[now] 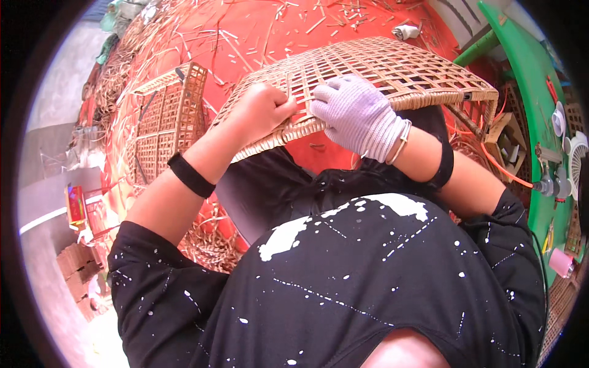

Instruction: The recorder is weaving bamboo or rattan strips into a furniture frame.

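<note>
A bare left hand [262, 108] clenches the near rim of a woven rattan panel [392, 64] resting on the lap; the gloved right hand [356, 113] pinches a strand just beside it; orange floor [245, 30] lies strewn with cuttings.

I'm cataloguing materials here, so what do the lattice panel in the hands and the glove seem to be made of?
The lattice panel looks like woven rattan or cane: pale tan strips crossing in an open grid, matte. The glove on the right hand looks like knitted cotton or similar yarn, greyish white, with visible ribbed stitches.
</note>
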`<state>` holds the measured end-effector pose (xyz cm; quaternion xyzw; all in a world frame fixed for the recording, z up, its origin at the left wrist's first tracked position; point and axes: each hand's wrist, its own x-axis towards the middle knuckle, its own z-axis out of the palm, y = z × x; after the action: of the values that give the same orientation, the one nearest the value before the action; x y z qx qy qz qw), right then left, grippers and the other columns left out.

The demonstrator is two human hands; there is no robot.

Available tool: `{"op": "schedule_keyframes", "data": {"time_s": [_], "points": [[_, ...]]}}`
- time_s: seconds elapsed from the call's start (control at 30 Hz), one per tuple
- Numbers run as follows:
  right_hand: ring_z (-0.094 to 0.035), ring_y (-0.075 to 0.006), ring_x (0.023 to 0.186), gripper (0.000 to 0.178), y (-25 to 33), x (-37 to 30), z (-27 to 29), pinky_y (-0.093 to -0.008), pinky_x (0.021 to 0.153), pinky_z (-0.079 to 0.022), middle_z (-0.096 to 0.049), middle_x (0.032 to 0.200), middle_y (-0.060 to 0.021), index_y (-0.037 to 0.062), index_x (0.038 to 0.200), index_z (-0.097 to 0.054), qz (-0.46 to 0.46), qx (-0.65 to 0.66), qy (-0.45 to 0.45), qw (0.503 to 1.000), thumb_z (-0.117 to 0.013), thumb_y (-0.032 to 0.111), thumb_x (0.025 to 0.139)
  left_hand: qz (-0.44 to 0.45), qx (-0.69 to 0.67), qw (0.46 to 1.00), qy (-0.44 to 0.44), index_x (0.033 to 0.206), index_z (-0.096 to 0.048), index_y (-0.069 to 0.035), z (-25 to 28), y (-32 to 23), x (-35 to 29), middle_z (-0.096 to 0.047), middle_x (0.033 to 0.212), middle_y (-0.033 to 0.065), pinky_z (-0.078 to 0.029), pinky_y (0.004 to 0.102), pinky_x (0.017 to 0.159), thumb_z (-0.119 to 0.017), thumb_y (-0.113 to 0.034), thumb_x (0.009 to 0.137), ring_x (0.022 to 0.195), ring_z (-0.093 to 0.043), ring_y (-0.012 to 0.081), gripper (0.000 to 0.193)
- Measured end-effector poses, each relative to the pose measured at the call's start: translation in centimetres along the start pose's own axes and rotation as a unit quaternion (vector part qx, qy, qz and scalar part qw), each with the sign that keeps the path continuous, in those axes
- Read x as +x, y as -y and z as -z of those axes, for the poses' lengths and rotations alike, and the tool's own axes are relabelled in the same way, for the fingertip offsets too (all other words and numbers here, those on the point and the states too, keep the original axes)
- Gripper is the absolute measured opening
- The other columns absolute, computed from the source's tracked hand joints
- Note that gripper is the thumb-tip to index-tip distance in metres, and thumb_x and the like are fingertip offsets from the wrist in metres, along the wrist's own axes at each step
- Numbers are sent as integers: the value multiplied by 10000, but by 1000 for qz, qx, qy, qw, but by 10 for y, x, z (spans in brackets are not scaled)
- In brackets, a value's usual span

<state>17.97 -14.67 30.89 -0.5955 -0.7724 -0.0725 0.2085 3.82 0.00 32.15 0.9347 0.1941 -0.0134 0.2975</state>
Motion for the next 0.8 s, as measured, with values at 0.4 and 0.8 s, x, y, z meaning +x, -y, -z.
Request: {"op": "schedule_keyframes", "data": {"time_s": [0.4, 0.8], "points": [[-548, -270, 790, 300, 54, 17, -3, -391, 720, -407, -537, 805, -76, 102, 844, -528, -180, 149, -60, 971, -679, 267, 643, 205, -96, 970, 87, 737, -673, -43, 4, 4, 2, -577, 562, 50, -425, 343, 525, -613, -291, 770, 519, -526, 144, 257], [-531, -286, 777, 295, 76, 33, -15, -413, 724, -386, -498, 823, -87, 120, 822, -519, -241, 148, -83, 956, -663, 219, 584, 156, -110, 979, 71, 792, -652, 22, 3, 14, 3, -577, 622, 61, -434, 324, 568, -649, -278, 727, 602, -528, 129, 307]]}}
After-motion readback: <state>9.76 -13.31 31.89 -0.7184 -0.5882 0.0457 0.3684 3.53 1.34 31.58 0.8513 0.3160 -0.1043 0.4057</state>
